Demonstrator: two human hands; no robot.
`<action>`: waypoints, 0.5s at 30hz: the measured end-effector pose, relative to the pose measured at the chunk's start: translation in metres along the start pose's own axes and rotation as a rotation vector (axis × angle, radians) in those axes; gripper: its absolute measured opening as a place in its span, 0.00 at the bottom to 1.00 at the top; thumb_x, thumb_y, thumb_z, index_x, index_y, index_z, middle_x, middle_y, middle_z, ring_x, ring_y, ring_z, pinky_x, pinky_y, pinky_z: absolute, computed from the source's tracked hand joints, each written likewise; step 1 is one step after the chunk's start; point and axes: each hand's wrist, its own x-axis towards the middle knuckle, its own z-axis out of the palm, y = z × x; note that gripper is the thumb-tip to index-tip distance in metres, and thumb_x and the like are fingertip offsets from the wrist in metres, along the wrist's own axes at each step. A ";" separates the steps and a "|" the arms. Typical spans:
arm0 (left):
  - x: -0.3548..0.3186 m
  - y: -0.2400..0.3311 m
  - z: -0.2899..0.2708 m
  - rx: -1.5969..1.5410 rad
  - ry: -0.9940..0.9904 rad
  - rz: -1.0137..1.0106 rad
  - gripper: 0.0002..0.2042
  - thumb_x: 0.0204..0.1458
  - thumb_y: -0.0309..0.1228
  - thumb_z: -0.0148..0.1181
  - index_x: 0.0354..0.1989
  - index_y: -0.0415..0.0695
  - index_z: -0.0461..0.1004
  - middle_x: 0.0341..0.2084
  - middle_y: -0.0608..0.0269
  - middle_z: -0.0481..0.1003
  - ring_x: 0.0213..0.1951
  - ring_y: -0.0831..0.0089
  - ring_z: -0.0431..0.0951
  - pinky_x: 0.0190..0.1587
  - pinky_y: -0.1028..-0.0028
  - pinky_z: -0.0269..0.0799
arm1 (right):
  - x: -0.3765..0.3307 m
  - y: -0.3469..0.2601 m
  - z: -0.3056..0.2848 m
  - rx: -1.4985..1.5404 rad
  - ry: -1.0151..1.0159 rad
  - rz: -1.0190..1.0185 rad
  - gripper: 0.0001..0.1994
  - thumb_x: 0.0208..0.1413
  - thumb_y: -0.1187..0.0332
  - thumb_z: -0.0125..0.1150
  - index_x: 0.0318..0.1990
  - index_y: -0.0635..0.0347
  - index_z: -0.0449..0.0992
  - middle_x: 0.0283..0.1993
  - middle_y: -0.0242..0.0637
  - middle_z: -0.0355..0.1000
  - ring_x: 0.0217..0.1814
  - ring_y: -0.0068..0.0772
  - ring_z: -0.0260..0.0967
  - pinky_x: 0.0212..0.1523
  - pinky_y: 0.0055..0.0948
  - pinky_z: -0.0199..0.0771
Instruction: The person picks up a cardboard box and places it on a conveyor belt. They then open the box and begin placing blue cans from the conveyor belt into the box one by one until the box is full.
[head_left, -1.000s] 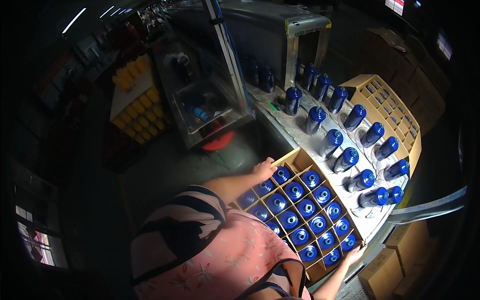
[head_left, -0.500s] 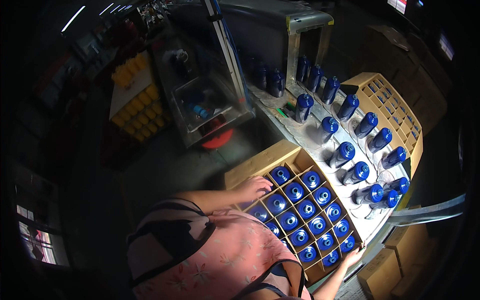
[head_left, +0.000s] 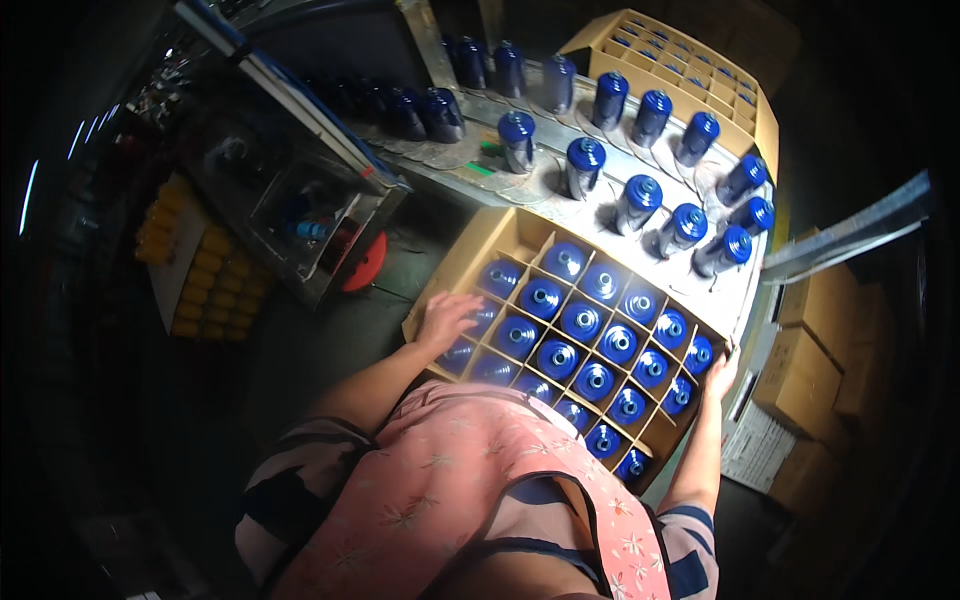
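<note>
A divided cardboard box (head_left: 440,295) sits at my waist, with blue bottles (head_left: 581,320) standing neck-up in most of its compartments. The far left corner compartment holds no bottle. My left hand (head_left: 450,320) hovers at the left side of the box, fingers spread above the bottles there; whether it touches one I cannot tell. My right hand (head_left: 721,370) grips the right wall of the box near its far corner. Some near bottles are partly hidden by my pink apron (head_left: 460,450).
Beyond the box, more blue bottles (head_left: 640,203) stand on a conveyor (head_left: 560,215) of round plates. Another divided carton (head_left: 690,70) lies behind it. A curved metal strip (head_left: 850,230) and stacked cartons (head_left: 800,385) are at right. A red stool (head_left: 366,262) and yellow bottles (head_left: 215,285) are at left.
The view has turned, so box and conveyor sit higher and further left in it. My left hand has drawn back toward the box's left wall, its fingers more spread. My right hand keeps its hold.
</note>
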 end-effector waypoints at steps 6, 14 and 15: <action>0.009 0.024 -0.021 -0.026 0.017 -0.056 0.14 0.46 0.29 0.65 0.43 0.50 0.78 0.50 0.70 0.78 0.55 0.70 0.73 0.62 0.65 0.58 | 0.001 -0.002 0.012 0.021 0.044 -0.019 0.15 0.63 0.69 0.51 0.57 0.55 0.71 0.50 0.48 0.74 0.51 0.50 0.72 0.51 0.40 0.69; 0.047 0.038 -0.075 -0.308 -0.050 -0.044 0.15 0.45 0.24 0.65 0.45 0.44 0.78 0.49 0.61 0.78 0.53 0.65 0.74 0.58 0.69 0.68 | 0.008 -0.010 0.014 -0.005 -0.008 0.092 0.17 0.64 0.74 0.47 0.60 0.53 0.68 0.52 0.43 0.74 0.55 0.38 0.72 0.55 0.34 0.68; 0.049 0.035 -0.072 -0.309 -0.071 -0.049 0.16 0.45 0.23 0.64 0.45 0.43 0.78 0.49 0.61 0.78 0.54 0.65 0.74 0.58 0.69 0.67 | 0.008 -0.011 0.015 0.005 0.008 0.062 0.17 0.64 0.75 0.47 0.60 0.52 0.68 0.52 0.42 0.74 0.55 0.37 0.72 0.55 0.34 0.68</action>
